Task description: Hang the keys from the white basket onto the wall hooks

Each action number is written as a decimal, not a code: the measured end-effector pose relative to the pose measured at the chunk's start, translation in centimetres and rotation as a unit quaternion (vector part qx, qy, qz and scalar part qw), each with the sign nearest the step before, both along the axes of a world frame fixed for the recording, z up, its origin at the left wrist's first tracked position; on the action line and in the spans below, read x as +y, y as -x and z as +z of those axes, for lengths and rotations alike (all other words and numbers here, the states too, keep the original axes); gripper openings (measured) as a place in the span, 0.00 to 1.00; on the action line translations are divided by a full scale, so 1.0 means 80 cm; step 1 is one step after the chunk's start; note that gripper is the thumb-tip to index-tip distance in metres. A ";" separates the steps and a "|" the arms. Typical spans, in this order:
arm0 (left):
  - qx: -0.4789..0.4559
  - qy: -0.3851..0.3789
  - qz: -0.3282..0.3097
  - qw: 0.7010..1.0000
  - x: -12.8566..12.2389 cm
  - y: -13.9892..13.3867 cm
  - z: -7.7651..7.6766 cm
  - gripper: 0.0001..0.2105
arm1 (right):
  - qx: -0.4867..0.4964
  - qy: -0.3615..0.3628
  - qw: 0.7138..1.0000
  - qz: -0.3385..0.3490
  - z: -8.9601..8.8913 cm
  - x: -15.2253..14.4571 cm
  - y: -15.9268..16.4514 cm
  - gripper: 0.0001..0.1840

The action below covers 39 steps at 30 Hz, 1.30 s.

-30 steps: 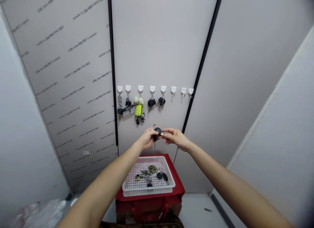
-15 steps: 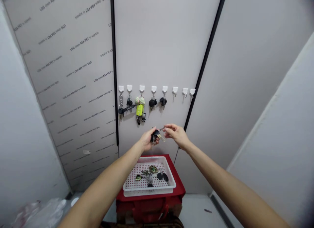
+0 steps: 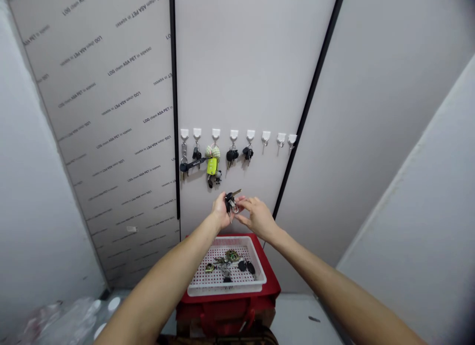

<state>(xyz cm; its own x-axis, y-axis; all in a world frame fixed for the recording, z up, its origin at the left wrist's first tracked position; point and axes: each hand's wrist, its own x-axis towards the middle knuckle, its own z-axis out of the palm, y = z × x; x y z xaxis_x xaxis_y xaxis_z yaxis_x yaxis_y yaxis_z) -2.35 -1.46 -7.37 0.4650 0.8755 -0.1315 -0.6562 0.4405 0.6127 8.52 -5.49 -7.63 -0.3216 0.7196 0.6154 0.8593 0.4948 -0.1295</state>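
Note:
My left hand (image 3: 220,212) is closed around a bunch of keys (image 3: 229,201) with black heads. One key blade sticks out up and to the right, another points down, and a metal ring shows on the right side of the bunch. My right hand (image 3: 258,217) is at that ring, thumb and forefinger apart on either side of it; whether the fingertips touch the metal I cannot tell. Below both hands stands a white perforated basket (image 3: 208,289) holding several keys (image 3: 225,270), a round ornament (image 3: 232,256) and black tags (image 3: 246,267).
White hooks (image 3: 266,136) run in a row along the wall. Key bunches hang from the left ones, one with a yellow-green fob (image 3: 212,166); the three on the right carry nothing. The basket rests on a red bag (image 3: 272,283). Clear plastic (image 3: 70,322) lies lower left.
My right hand has let go of the key it pinched and come lower, to the ring. The keys have turned in my left hand, which has shifted slightly left.

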 end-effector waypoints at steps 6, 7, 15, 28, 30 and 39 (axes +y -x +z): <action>0.006 0.009 0.016 1.000 -0.004 -0.011 0.000 0.16 | 0.187 0.103 0.977 0.010 -0.018 0.011 0.007 0.16; 0.007 0.008 0.017 1.000 -0.004 -0.013 0.001 0.15 | 0.226 0.119 0.967 0.016 -0.018 0.013 0.007 0.15; 0.176 -0.130 0.084 0.972 0.010 -0.008 0.020 0.05 | 0.189 0.131 0.971 -0.063 0.051 0.015 -0.031 0.12; 0.328 -0.407 0.051 0.851 0.027 -0.076 0.051 0.07 | 0.347 0.108 0.931 -0.021 0.115 0.028 -0.064 0.08; 0.334 -0.407 0.079 0.846 0.033 -0.085 0.059 0.07 | 0.408 0.103 0.907 -0.001 0.113 0.035 -0.070 0.08; 0.294 -0.370 0.181 0.862 0.065 -0.115 0.109 0.09 | 0.526 0.030 0.850 -0.019 0.157 0.083 -0.076 0.04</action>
<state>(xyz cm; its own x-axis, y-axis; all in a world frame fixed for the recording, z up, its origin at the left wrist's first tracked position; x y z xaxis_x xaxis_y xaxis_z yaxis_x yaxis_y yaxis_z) 6.83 3.74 1.34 0.1865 0.8949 0.4055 -0.1476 -0.3825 0.9121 14.61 1.15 4.91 0.4074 0.7574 0.5103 0.2674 0.4354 -0.8596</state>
